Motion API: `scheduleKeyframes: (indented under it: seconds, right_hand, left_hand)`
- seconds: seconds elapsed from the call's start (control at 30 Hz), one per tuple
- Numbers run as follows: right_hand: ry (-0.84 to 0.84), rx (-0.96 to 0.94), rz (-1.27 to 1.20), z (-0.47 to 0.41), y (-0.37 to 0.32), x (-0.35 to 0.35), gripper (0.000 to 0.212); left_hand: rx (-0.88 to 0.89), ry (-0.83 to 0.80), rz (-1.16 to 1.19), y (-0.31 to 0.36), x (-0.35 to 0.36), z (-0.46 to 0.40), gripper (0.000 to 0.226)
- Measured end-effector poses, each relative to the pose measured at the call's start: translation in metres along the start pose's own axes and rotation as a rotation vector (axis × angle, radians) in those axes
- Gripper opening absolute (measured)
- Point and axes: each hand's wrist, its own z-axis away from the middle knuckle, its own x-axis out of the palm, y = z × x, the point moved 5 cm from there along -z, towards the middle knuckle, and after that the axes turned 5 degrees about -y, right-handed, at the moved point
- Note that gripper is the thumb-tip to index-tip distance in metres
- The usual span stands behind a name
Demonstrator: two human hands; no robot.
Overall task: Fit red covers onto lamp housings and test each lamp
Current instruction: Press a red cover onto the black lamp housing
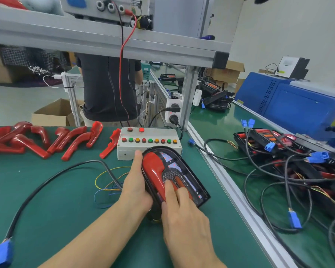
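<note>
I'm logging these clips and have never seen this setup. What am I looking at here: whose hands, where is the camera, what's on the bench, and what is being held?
One picture, from a camera on the worker's head, looking down at a green bench. The left hand steadies the side of a lamp housing; the right hand presses fingers on its red cover. Behind sits a test box with coloured buttons. Spare red covers lie at left, a blue-plugged cable near left, more lamps at right.
</note>
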Motion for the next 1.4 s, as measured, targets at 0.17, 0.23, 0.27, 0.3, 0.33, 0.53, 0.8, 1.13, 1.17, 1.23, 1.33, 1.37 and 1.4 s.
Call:
scheduleKeyframes:
  seconds: [0.17,0.23,0.27,0.3,0.33,0.53,0.8,1.13,1.17,1.23,1.33,1.37,1.4]
  right_hand:
    - [-0.059,-0.015,0.018,-0.002,0.0,0.0,0.059]
    - [-0.094,-0.019,-0.006,-0.002,0.001,-0.007,0.058]
    - [-0.139,-0.012,-0.032,0.0,0.005,-0.01,0.056]
    - [-0.178,0.009,-0.119,0.004,0.011,-0.013,0.051]
    - [-0.18,0.07,-0.282,0.008,0.022,-0.018,0.048]
    - [-0.659,0.589,-1.425,0.025,0.05,0.014,0.07]
    - [-0.621,0.655,-1.78,0.017,0.028,0.036,0.072]
    - [-0.578,0.556,-1.679,0.021,0.023,0.038,0.056]
    - [-0.57,0.559,-1.663,0.023,0.023,0.039,0.057]
    - [-0.568,0.569,-1.634,0.025,0.023,0.043,0.058]
    - [-0.61,0.573,-1.547,0.022,0.031,0.039,0.062]
    - [-0.599,0.573,-1.488,0.019,0.04,0.037,0.067]
    - [-0.543,0.565,-1.4,0.013,0.053,0.033,0.075]
  left_hand:
    - [0.19,0.006,-0.114,0.006,0.001,0.002,0.037]
    - [0.215,0.027,-0.12,0.009,0.001,0.002,0.037]
    - [0.217,0.036,-0.116,0.011,0.0,0.002,0.041]
    - [0.215,0.04,-0.108,0.015,-0.001,0.001,0.049]
    - [0.209,0.039,-0.099,0.02,-0.001,0.001,0.057]
    - [0.247,-0.006,-0.089,0.031,0.01,0.009,0.071]
    - [0.288,-0.032,-0.089,0.026,0.011,0.019,0.051]
    - [0.292,-0.022,-0.112,0.024,0.004,0.019,0.043]
    - [0.292,-0.02,-0.119,0.023,0.005,0.017,0.042]
    - [0.272,-0.016,-0.141,0.021,0.006,0.013,0.04]
    - [0.144,-0.057,-0.183,0.023,0.01,0.008,0.051]
    - [0.086,-0.081,-0.19,0.025,0.01,0.007,0.058]
    - [0.044,-0.107,-0.201,0.027,0.009,0.006,0.063]
